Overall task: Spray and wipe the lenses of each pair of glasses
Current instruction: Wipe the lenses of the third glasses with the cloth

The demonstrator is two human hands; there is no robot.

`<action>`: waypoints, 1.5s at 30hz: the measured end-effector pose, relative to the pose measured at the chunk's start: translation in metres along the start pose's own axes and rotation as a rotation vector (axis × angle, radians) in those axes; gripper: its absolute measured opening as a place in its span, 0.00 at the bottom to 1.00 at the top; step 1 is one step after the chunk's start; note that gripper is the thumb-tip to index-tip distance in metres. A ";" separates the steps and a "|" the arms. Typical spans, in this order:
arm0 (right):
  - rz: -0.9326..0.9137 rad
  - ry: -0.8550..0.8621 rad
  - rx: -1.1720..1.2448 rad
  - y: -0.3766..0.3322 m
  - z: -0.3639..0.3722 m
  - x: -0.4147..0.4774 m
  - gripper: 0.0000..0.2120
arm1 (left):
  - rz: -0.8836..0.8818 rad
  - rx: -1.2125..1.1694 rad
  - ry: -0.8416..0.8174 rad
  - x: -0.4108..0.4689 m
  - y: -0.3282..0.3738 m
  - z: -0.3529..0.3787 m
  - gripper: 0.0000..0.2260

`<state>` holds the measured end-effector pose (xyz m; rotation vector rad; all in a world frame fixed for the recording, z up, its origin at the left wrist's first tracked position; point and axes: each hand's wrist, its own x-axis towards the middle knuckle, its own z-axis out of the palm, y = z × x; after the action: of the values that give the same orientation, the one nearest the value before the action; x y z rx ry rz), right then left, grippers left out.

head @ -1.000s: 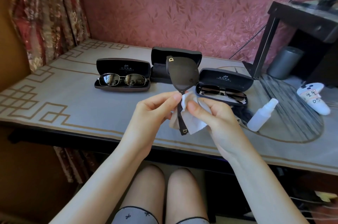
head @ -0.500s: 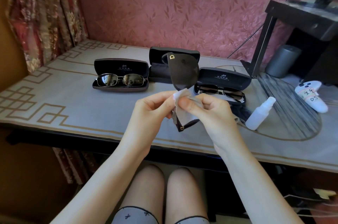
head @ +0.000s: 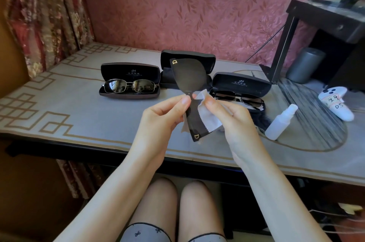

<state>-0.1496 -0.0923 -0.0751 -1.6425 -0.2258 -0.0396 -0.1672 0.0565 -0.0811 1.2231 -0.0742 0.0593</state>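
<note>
I hold black sunglasses (head: pixel 188 78) upright above the table's front edge, one dark lens on top and the other below. My left hand (head: pixel 160 118) pinches them at the bridge. My right hand (head: pixel 231 117) pinches a white cloth (head: pixel 209 117) against the lower lens. A white spray bottle (head: pixel 280 123) lies on the table to the right. Metal-framed sunglasses (head: pixel 129 86) sit in an open black case (head: pixel 129 70) at the left. Another pair (head: pixel 240 98) rests in an open case (head: pixel 242 83) behind my right hand.
An empty open black case (head: pixel 207 60) stands behind the held glasses. A white controller (head: pixel 338 103), a grey cylinder (head: pixel 304 65) and a black stand (head: pixel 284 44) occupy the right side. Curtains (head: pixel 43 14) hang at the left. My knees are under the table edge (head: pixel 79 145).
The held glasses turned so the lower lens faces me more fully, and the cloth shifted over it. The camera view moved slightly.
</note>
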 end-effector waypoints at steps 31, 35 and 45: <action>-0.067 0.036 -0.062 -0.007 0.009 -0.004 0.37 | 0.018 0.069 -0.020 -0.002 0.005 0.004 0.15; 0.012 -0.009 -0.049 -0.005 0.001 -0.005 0.27 | -0.003 0.051 -0.011 -0.003 0.005 0.005 0.14; 0.029 -0.149 0.104 0.006 -0.021 -0.009 0.07 | 0.036 -0.021 0.028 -0.002 0.011 0.007 0.13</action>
<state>-0.1551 -0.1145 -0.0805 -1.5461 -0.3133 0.1153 -0.1699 0.0539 -0.0691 1.2002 -0.0721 0.1068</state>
